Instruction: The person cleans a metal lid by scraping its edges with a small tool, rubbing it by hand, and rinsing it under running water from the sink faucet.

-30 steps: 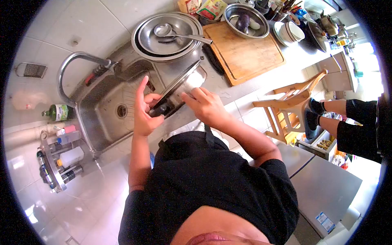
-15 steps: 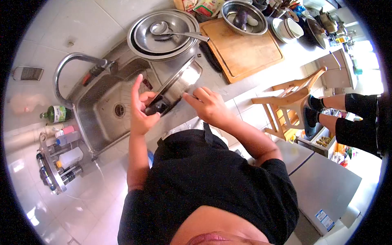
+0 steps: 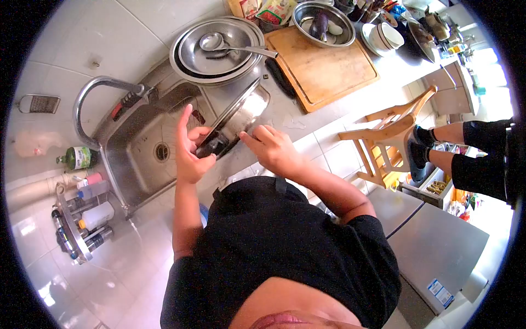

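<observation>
- Status: metal bowl (image 3: 253, 105) is up in the hands, not set down. Handling looks under way rather than finished, my read.
- Nested bowls (image 3: 189, 61) stacked on the worktop (image 3: 287, 122), ladle (image 3: 249, 50) lying across them. Worktop has what look like wet patches near the front edge.
- No water seen running from the tap (image 3: 80, 108). Sink drain (image 3: 161, 152) visible.
- Bowl position: above the front edge of the worktop, beside the sink (image 3: 137, 170). Steeply tilted, lower end toward the left hand, upper end toward the nested bowls.
- Left hand (image 3: 190, 162): grasping the lower end of the bowl, thumb on the near side, some fingers on the far side, index finger straight up and off the rim. Forearm nearly in line with the torso.
- Dark patch (image 3: 215, 142) at that lower end; can't tell if it's contents, a fitting or shadow.
- Right hand (image 3: 271, 149): half curled, index finger reaching at the bowl's outer side. Contact too close to call; no full grip seen. Elbow bent out, forearm angled in from the right.
- Cutting board (image 3: 329, 71) flat on the worktop, past the bowl. Another bowl (image 3: 350, 37) just behind it holds an eggplant (image 3: 321, 24) and a pale round item.
- Another person's legs (image 3: 446, 131) by the wooden chair (image 3: 402, 131), well apart from both hands.
</observation>
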{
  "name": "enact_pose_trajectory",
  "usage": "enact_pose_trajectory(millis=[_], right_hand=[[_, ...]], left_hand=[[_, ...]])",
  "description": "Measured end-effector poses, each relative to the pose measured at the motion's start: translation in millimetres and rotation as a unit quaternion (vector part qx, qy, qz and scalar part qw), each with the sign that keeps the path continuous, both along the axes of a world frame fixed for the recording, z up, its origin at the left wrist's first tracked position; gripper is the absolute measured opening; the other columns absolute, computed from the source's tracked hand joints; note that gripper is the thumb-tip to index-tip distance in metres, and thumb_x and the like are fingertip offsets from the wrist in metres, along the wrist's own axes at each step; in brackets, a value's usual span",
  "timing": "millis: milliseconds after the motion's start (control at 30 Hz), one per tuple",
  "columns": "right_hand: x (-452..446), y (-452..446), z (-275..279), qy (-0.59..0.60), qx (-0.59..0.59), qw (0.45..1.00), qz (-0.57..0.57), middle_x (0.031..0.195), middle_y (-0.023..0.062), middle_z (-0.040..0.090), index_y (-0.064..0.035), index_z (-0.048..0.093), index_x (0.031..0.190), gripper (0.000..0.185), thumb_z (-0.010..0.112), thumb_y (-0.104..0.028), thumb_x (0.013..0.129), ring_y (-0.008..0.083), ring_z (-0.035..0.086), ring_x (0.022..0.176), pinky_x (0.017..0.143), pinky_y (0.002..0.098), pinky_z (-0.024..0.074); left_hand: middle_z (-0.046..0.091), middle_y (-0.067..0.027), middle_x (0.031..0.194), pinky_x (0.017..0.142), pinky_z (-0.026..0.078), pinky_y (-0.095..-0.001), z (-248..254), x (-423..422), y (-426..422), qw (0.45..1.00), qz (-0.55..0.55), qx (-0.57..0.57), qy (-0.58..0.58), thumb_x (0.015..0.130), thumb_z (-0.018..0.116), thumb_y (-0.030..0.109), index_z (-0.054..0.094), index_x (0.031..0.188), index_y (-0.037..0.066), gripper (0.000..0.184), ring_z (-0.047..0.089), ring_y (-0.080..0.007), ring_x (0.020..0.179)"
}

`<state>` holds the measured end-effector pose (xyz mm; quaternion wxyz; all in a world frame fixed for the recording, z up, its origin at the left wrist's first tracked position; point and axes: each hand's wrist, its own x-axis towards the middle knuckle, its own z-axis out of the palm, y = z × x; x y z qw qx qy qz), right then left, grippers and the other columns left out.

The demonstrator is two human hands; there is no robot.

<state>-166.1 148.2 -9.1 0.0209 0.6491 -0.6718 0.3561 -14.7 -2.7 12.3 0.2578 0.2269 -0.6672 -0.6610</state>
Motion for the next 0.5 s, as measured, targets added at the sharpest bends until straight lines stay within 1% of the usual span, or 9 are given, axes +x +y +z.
enact_pose_trajectory(millis=[100,133,233,267,300,367,500], right_hand=[[-3.8,-15.2,-5.9,0.004,-0.036,0.998,-0.045,0.076,0.0072,0.047,-0.0063,0.064,0.109,0.037,0.058,-0.002,0.073,0.0234,0.055,0.067,0.054,0.0341,0.0476],[-6.7,-20.3,-2.1,-0.003,-0.033,0.998,-0.046,0.078,0.0076,0.047,-0.0065,0.063,0.109,0.038,0.058,0.0,0.073,0.0236,0.055,0.068,0.054,0.0339,0.0482],[5.3,-12.2,-5.3,-0.02,-0.026,0.998,-0.057,0.078,0.0077,0.047,-0.0056,0.063,0.109,0.037,0.058,0.001,0.073,0.0238,0.056,0.068,0.054,0.0343,0.0485],[8.5,-5.4,-6.9,-0.019,-0.013,0.999,-0.045,0.078,0.0079,0.047,-0.0045,0.063,0.109,0.036,0.057,0.001,0.073,0.0239,0.056,0.068,0.054,0.0342,0.0485],[9.5,-2.1,-3.2,-0.011,-0.013,0.999,-0.045,0.078,0.0082,0.047,-0.0024,0.063,0.108,0.036,0.058,0.001,0.073,0.024,0.055,0.067,0.054,0.0341,0.0485],[3.9,-0.9,-9.6,-0.011,0.01,0.996,-0.082,0.079,0.0085,0.047,-0.0019,0.062,0.109,0.036,0.058,0.0,0.073,0.0237,0.056,0.067,0.054,0.0341,0.0487],[17.3,3.0,-11.0,-0.021,0.011,0.994,-0.108,0.078,0.0087,0.047,-0.0015,0.061,0.11,0.035,0.058,-0.001,0.075,0.0238,0.056,0.065,0.052,0.0349,0.0482]], left_hand=[[0.06,-0.0107,0.096,0.073,0.049,-0.0247,-1.2,0.8,-0.7,1.0,-0.004,0.004,0.002,0.056,0.053,-0.008,0.015,0.147,0.011,0.1,0.062,-0.016,0.084],[0.059,-0.0111,0.097,0.072,0.049,-0.0247,-2.1,-0.5,-0.3,1.0,-0.001,-0.001,0.01,0.056,0.053,-0.008,0.015,0.147,0.011,0.101,0.062,-0.0159,0.083],[0.059,-0.0112,0.096,0.072,0.049,-0.0248,-0.4,1.6,1.3,1.0,0.011,-0.015,-0.004,0.056,0.054,-0.008,0.015,0.147,0.011,0.101,0.062,-0.0161,0.083],[0.059,-0.0107,0.095,0.071,0.049,-0.0248,-3.3,1.7,2.6,1.0,0.008,0.006,0.011,0.056,0.054,-0.008,0.015,0.147,0.011,0.1,0.061,-0.0163,0.082],[0.058,-0.0106,0.095,0.071,0.049,-0.0248,-2.6,-0.4,2.0,1.0,0.01,0.0,0.014,0.056,0.054,-0.008,0.015,0.147,0.011,0.1,0.061,-0.0163,0.082],[0.058,-0.0104,0.094,0.071,0.049,-0.0247,-1.5,1.3,5.0,1.0,0.013,-0.006,0.007,0.056,0.054,-0.008,0.016,0.147,0.011,0.1,0.061,-0.0161,0.081],[0.057,-0.0095,0.094,0.071,0.048,-0.0245,-8.4,-2.3,14.6,0.998,0.052,-0.024,0.01,0.056,0.054,-0.008,0.018,0.146,0.01,0.099,0.06,-0.0152,0.08]])
